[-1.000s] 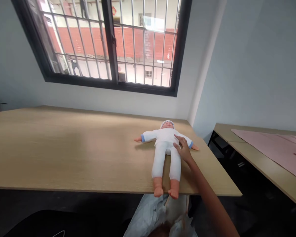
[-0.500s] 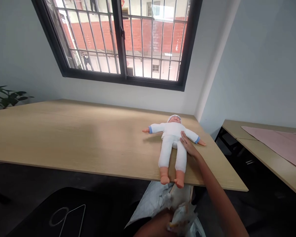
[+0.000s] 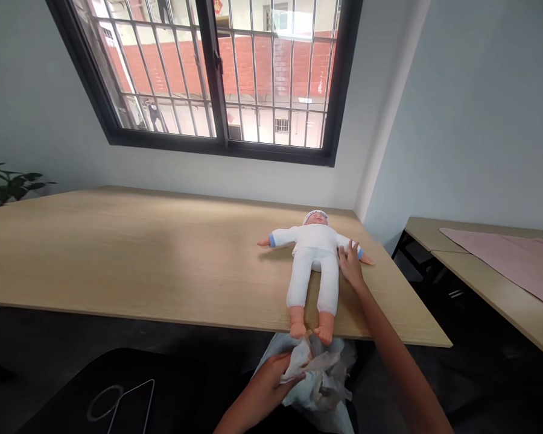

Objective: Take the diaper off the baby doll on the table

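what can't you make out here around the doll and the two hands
Head view only:
- What the crumpled white material in the left hand is: bunched, below the table edge.
- Doll face: too small.
- Right hand palm contact: hidden by the hand itself.

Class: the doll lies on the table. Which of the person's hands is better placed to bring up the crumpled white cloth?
Left. The left hand already grips the crumpled white cloth below the table edge; the right hand rests beside the doll.
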Action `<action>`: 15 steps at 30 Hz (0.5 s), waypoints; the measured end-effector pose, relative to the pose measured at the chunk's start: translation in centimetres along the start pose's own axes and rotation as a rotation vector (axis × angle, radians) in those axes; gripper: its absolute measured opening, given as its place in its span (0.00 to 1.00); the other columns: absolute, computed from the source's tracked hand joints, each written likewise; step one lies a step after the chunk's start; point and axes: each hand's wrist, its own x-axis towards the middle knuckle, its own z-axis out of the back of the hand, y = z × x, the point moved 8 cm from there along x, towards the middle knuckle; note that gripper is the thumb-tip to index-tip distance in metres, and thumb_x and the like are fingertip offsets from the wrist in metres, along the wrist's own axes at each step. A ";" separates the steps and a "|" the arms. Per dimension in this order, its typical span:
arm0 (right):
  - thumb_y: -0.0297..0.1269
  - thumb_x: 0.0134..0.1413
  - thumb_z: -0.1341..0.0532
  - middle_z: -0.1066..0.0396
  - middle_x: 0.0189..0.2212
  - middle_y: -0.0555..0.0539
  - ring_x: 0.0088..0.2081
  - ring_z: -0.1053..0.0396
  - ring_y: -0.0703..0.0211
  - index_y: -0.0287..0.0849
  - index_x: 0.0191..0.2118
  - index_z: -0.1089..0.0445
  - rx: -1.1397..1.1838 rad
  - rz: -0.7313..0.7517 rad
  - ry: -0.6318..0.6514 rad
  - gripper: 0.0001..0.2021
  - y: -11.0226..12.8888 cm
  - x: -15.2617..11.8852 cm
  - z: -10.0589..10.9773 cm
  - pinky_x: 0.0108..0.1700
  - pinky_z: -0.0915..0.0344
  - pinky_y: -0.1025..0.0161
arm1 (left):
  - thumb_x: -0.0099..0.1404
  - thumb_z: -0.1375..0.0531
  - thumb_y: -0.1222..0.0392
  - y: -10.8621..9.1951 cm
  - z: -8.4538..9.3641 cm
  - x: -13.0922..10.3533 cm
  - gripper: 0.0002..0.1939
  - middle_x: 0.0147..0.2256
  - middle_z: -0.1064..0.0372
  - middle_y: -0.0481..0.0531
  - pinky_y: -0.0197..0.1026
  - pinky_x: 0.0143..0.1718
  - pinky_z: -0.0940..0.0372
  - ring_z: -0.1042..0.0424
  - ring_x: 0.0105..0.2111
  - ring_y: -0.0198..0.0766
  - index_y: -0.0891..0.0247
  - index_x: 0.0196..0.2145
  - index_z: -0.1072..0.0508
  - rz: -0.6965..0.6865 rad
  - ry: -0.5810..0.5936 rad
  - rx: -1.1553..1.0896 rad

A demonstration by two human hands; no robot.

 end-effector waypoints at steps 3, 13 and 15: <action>0.60 0.60 0.54 0.68 0.69 0.37 0.69 0.68 0.47 0.34 0.68 0.55 0.137 0.017 0.009 0.40 3.5 -2.7 1.1 0.67 0.60 0.49 | 0.65 0.45 0.56 -1.4 1.0 -0.4 0.15 0.54 0.34 0.54 0.42 0.56 0.39 0.33 0.51 0.45 0.57 0.48 0.25 -0.129 -0.045 0.068; 0.42 0.54 0.36 0.32 0.52 0.43 0.55 0.35 0.46 0.50 0.49 0.28 0.140 0.363 0.007 0.16 8.1 -20.9 3.5 0.54 0.34 0.47 | 0.64 0.47 0.63 -2.8 1.2 -1.1 0.19 0.51 0.33 0.53 0.41 0.51 0.35 0.33 0.48 0.43 0.56 0.52 0.29 -0.225 -0.107 0.127; 0.41 0.53 0.34 0.31 0.50 0.42 0.53 0.33 0.47 0.50 0.50 0.28 0.081 0.339 0.013 0.17 7.1 -21.9 3.2 0.52 0.32 0.48 | 0.63 0.46 0.64 -2.7 0.9 -1.1 0.19 0.52 0.35 0.54 0.40 0.51 0.35 0.33 0.47 0.41 0.57 0.51 0.28 -0.243 -0.095 0.150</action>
